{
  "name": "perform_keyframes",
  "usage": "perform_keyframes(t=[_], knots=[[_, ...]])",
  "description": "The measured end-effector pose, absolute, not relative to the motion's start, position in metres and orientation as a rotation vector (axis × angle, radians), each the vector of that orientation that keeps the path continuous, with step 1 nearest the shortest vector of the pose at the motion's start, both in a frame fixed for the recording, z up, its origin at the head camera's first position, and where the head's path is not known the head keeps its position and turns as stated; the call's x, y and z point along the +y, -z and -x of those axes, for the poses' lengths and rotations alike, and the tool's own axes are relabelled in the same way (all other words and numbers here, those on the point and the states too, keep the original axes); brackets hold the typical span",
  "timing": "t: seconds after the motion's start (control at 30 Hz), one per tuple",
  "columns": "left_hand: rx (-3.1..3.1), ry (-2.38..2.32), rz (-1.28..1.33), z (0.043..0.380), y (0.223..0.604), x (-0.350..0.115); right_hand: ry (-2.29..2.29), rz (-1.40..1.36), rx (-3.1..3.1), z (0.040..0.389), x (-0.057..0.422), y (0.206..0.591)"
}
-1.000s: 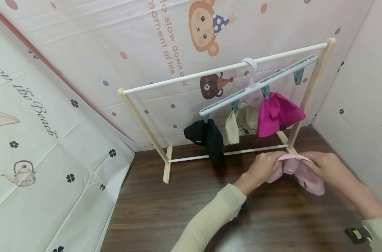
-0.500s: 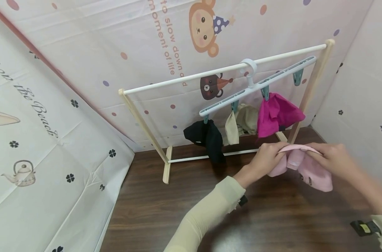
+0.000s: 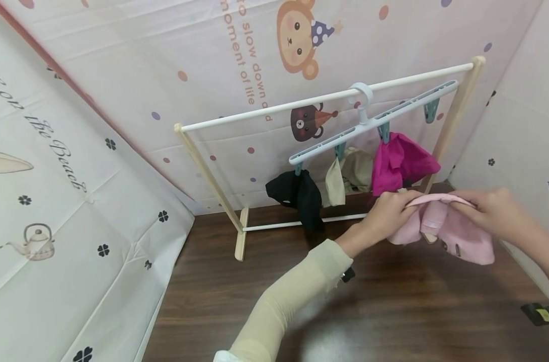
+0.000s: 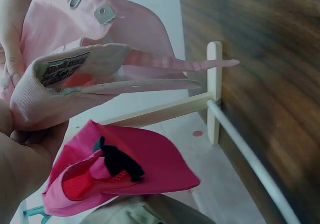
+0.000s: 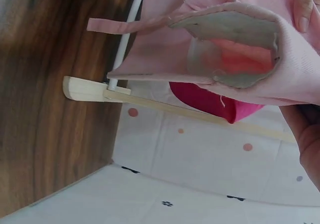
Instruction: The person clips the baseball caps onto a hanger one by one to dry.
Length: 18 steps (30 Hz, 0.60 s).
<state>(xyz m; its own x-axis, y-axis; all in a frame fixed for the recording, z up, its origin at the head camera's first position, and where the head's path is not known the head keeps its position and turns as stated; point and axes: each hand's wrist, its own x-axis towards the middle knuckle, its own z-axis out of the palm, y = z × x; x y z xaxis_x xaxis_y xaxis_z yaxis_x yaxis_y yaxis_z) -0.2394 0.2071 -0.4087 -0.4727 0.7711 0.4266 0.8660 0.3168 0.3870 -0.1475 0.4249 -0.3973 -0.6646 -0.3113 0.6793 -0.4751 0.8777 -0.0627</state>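
Observation:
A pale pink cap (image 3: 466,236) is held up between both hands, low at the right of the head view. My left hand (image 3: 385,216) pinches one side of its edge. The right hand (image 3: 496,211) grips the other side, thumb and fingers on the fabric. The left wrist view shows the cap's open underside with a dark label (image 4: 64,68); a narrow strap (image 5: 107,26) dangles loose in the right wrist view. Just behind hangs a magenta cap (image 3: 398,163), clipped to a pale blue hanger (image 3: 333,146).
The hanger hooks over the white bar (image 3: 265,109) of a wooden rack. A black cap (image 3: 301,193) and a beige cap (image 3: 358,168) also hang from clips. One clip (image 3: 430,110) at the right end holds nothing. Printed cloth walls surround the dark wooden floor (image 3: 202,311).
Both hands have carried the pink cap rightward and slightly up in the head view, toward the rack's right post. The hanging caps stay put; the head view has shifted a little.

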Motion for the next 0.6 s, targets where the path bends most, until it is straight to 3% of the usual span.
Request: perform_keyframes(t=[0.6], knots=[[-2.661, 0.665, 1.575, 0.26, 0.353, 0.236, -0.252, -0.39, -2.536, 0.15, 0.443, 0.355]])
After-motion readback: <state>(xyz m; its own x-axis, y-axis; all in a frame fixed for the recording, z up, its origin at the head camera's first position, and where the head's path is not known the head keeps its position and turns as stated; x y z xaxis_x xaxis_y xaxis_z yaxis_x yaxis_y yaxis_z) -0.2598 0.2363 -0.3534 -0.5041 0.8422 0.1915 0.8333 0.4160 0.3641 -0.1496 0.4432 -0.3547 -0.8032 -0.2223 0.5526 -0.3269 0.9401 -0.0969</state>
